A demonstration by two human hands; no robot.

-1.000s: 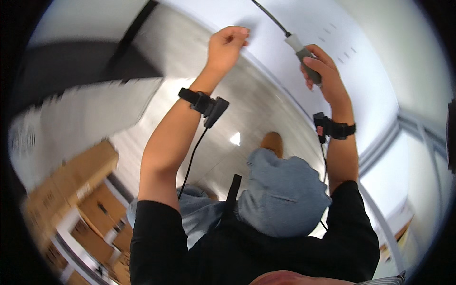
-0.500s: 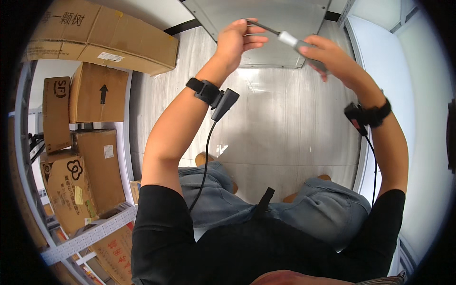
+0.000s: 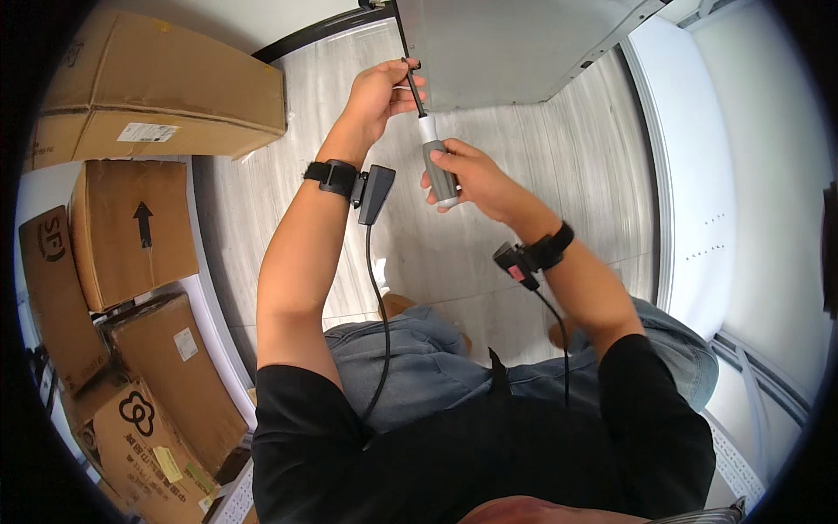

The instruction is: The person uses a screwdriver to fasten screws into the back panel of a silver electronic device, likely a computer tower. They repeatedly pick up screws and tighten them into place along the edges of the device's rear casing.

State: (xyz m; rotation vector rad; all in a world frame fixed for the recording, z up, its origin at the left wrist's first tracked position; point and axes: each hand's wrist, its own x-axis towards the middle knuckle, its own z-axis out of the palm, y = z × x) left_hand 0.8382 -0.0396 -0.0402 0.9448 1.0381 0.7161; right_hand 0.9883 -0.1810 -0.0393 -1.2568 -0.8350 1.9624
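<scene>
A screwdriver with a grey handle, white collar and thin dark shaft points away from me, alongside the left edge of a grey metal cabinet. My right hand is closed around its handle. Thumb and index finger of my left hand pinch at the tip of the shaft, the other fingers loosely curled beside the cabinet's edge. A small dark piece shows at those fingertips; whether it is a screw or part of the cabinet, I cannot tell.
Cardboard boxes stand stacked on a shelf to my left, a long carton above them. A white panel rises on my right. Black straps with cabled devices sit on both wrists. Below is a grey wood-look floor.
The screwdriver has swung from a slant to nearly straight ahead, my right hand coming left and nearer. My left hand has moved slightly left and nearer, to the cabinet's left edge. The view has turned.
</scene>
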